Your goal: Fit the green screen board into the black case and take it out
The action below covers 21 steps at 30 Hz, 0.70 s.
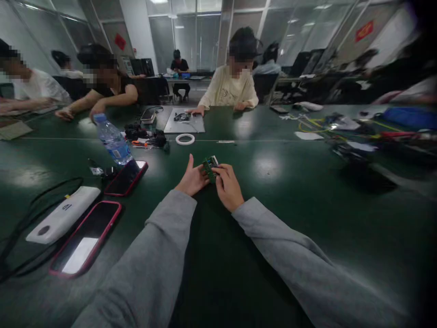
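A small green circuit board [210, 166] is held between both my hands just above the dark green table [290, 191]. My left hand [191, 178] cups it from the left with the thumb raised and the fingers under the board. My right hand [228, 186] pinches its right side with curled fingers. Both arms are in grey sleeves.
To the left lie two red-cased phones [127, 177] [85, 243], a white power bank [63, 214] with black cables and a water bottle [112, 140]. A white ring [185, 139] and a grey mat [184, 120] sit ahead. People work across the table; cables and tools crowd the right.
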Each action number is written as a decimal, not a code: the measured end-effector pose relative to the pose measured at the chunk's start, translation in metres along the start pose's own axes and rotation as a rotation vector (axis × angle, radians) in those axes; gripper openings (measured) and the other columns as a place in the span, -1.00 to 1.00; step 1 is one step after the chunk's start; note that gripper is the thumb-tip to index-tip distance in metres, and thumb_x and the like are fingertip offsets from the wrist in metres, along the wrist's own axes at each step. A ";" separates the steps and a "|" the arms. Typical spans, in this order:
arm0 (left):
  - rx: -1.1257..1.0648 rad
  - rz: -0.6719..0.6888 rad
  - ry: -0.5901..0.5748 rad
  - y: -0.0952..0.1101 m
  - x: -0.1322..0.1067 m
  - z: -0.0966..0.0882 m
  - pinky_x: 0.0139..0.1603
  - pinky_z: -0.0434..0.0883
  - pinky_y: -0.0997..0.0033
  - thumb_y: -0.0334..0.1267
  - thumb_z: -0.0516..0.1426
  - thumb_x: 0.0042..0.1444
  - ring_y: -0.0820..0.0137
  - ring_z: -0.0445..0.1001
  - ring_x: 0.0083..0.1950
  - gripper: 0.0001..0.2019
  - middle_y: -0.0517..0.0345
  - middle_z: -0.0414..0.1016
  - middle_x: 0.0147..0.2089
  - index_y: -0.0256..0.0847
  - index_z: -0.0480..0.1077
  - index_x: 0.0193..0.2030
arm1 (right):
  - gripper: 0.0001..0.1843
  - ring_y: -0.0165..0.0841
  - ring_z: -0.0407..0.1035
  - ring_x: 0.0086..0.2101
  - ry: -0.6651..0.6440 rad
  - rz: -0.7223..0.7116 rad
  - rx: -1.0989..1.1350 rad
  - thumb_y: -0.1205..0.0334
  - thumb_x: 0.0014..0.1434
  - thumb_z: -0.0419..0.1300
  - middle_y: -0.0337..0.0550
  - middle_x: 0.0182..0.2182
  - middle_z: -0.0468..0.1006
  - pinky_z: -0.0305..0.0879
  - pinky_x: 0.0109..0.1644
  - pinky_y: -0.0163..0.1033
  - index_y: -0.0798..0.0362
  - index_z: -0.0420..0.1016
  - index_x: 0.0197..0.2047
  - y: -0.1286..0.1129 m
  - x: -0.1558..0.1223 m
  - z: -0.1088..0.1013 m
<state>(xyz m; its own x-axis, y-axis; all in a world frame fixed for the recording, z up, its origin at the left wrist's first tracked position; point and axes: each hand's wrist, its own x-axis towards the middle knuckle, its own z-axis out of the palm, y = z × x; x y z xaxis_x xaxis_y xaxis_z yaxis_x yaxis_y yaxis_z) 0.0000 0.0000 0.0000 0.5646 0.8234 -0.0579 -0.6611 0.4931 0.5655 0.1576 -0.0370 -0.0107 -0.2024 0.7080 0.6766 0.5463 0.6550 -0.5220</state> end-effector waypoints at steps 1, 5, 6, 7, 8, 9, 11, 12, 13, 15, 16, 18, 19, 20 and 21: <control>-0.007 0.003 0.003 0.000 0.000 0.002 -0.06 0.37 0.28 0.26 -0.14 0.12 0.25 0.49 -0.14 -0.35 -0.13 0.52 -0.22 -0.35 0.42 -0.17 | -0.73 -0.28 0.19 0.03 0.015 0.018 0.011 0.28 0.25 -0.06 -0.02 -0.01 0.24 0.20 0.16 -0.09 0.05 0.32 -0.01 0.002 0.001 -0.001; -0.027 0.016 0.005 0.001 0.001 0.005 -0.06 0.37 0.28 0.27 -0.14 0.10 0.24 0.48 -0.13 -0.35 -0.13 0.52 -0.20 -0.33 0.42 -0.18 | -0.76 -0.27 0.21 0.02 0.061 0.073 0.046 0.20 0.23 0.01 -0.02 -0.03 0.26 0.24 0.11 -0.08 0.05 0.30 -0.04 0.012 0.004 -0.003; -0.030 0.021 0.004 0.001 0.001 0.006 -0.06 0.37 0.27 0.28 -0.13 0.09 0.24 0.48 -0.12 -0.34 -0.14 0.51 -0.19 -0.34 0.41 -0.17 | -0.74 -0.26 0.21 0.02 0.067 0.081 0.053 0.18 0.22 0.04 -0.02 -0.02 0.26 0.25 0.11 -0.08 0.06 0.28 -0.04 0.014 0.004 -0.002; -0.033 0.026 0.003 0.001 0.002 0.006 -0.04 0.37 0.26 0.29 -0.12 0.08 0.23 0.48 -0.12 -0.33 -0.15 0.51 -0.18 -0.34 0.41 -0.15 | -0.72 -0.26 0.22 0.01 0.073 0.087 0.060 0.17 0.20 0.07 -0.01 -0.02 0.26 0.25 0.10 -0.08 0.06 0.26 -0.03 0.016 0.004 -0.002; -0.035 0.029 0.001 0.000 0.002 0.006 -0.03 0.36 0.25 0.29 -0.12 0.08 0.21 0.48 -0.10 -0.33 -0.15 0.50 -0.17 -0.35 0.41 -0.13 | -0.68 -0.26 0.22 0.00 0.081 0.097 0.067 0.15 0.17 0.10 0.00 -0.02 0.27 0.25 0.09 -0.08 0.07 0.25 -0.02 0.018 0.004 -0.002; -0.038 0.030 -0.001 0.000 0.002 0.006 -0.01 0.36 0.23 0.29 -0.11 0.07 0.20 0.47 -0.09 -0.32 -0.16 0.50 -0.16 -0.35 0.40 -0.11 | -0.63 -0.25 0.24 -0.02 0.094 0.114 0.074 0.13 0.14 0.14 0.00 -0.04 0.28 0.26 0.07 -0.08 0.08 0.23 -0.01 0.020 0.004 -0.002; -0.042 0.022 -0.012 0.000 0.001 0.007 0.02 0.34 0.21 0.29 -0.10 0.07 0.18 0.46 -0.06 -0.30 -0.18 0.48 -0.11 -0.36 0.39 -0.07 | -0.54 -0.25 0.28 -0.08 0.121 0.182 0.091 0.09 0.08 0.20 0.00 -0.09 0.33 0.27 0.03 -0.08 0.10 0.21 -0.01 0.023 0.003 -0.001; -0.043 0.015 -0.016 0.001 0.001 0.008 0.03 0.33 0.21 0.29 -0.10 0.07 0.17 0.45 -0.04 -0.30 -0.20 0.48 -0.09 -0.37 0.38 -0.05 | -0.51 -0.25 0.29 -0.11 0.133 0.226 0.102 0.05 0.05 0.22 -0.01 -0.12 0.35 0.28 0.01 -0.08 0.11 0.21 -0.02 0.025 0.003 0.000; -0.043 0.007 -0.018 0.001 0.000 0.009 0.05 0.32 0.20 0.29 -0.11 0.07 0.17 0.45 -0.02 -0.29 -0.21 0.47 -0.06 -0.37 0.38 -0.03 | -0.47 -0.25 0.30 -0.14 0.143 0.273 0.113 0.02 0.02 0.25 -0.02 -0.15 0.36 0.28 -0.01 -0.08 0.12 0.21 -0.03 0.027 0.003 0.000; -0.044 -0.003 -0.013 0.001 -0.002 0.013 0.07 0.30 0.18 0.29 -0.13 0.08 0.16 0.43 0.01 -0.27 -0.23 0.46 -0.03 -0.37 0.37 0.01 | -0.41 -0.24 0.32 -0.17 0.152 0.358 0.141 -0.04 -0.05 0.29 -0.02 -0.18 0.38 0.29 -0.04 -0.07 0.12 0.21 -0.06 0.031 0.002 0.000; -0.046 -0.009 -0.010 0.001 -0.002 0.014 0.08 0.30 0.17 0.30 -0.14 0.08 0.15 0.43 0.02 -0.27 -0.23 0.46 -0.03 -0.37 0.36 0.02 | -0.37 -0.23 0.32 -0.18 0.153 0.393 0.162 -0.07 -0.08 0.30 -0.02 -0.18 0.38 0.29 -0.04 -0.07 0.12 0.20 -0.07 0.034 0.002 0.000; -0.048 -0.022 -0.012 0.001 -0.003 0.017 0.11 0.27 0.15 0.30 -0.15 0.08 0.13 0.41 0.05 -0.25 -0.24 0.46 -0.02 -0.37 0.36 0.03 | -0.34 -0.23 0.33 -0.19 0.158 0.454 0.210 -0.09 -0.10 0.31 -0.02 -0.19 0.39 0.29 -0.05 -0.07 0.11 0.17 -0.07 0.039 0.002 0.001; -0.047 -0.029 -0.016 0.001 -0.003 0.018 0.12 0.26 0.14 0.31 -0.15 0.08 0.12 0.40 0.07 -0.25 -0.25 0.45 0.00 -0.38 0.36 0.03 | -0.34 -0.24 0.34 -0.20 0.162 0.481 0.231 -0.10 -0.10 0.30 -0.02 -0.19 0.39 0.29 -0.05 -0.07 0.11 0.16 -0.07 0.042 0.001 0.001; -0.044 -0.036 -0.022 0.001 -0.003 0.018 0.14 0.24 0.14 0.31 -0.15 0.07 0.12 0.39 0.09 -0.24 -0.27 0.44 0.02 -0.38 0.36 0.03 | -0.34 -0.24 0.34 -0.20 0.167 0.508 0.243 -0.10 -0.10 0.29 -0.02 -0.19 0.39 0.29 -0.05 -0.07 0.11 0.15 -0.07 0.044 0.001 0.002; -0.039 -0.042 -0.028 0.001 -0.002 0.018 0.16 0.23 0.13 0.31 -0.16 0.08 0.12 0.37 0.11 -0.24 -0.28 0.43 0.03 -0.39 0.36 0.03 | -0.34 -0.24 0.34 -0.21 0.174 0.536 0.244 -0.11 -0.09 0.28 -0.02 -0.20 0.39 0.29 -0.06 -0.07 0.11 0.14 -0.08 0.046 0.001 0.002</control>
<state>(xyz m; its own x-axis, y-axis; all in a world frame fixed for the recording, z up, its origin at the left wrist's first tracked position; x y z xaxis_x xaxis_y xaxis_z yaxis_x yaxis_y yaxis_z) 0.0071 -0.0066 0.0154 0.6054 0.7938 -0.0579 -0.6549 0.5381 0.5307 0.1809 -0.0057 -0.0351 0.1960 0.9157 0.3509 0.3296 0.2755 -0.9030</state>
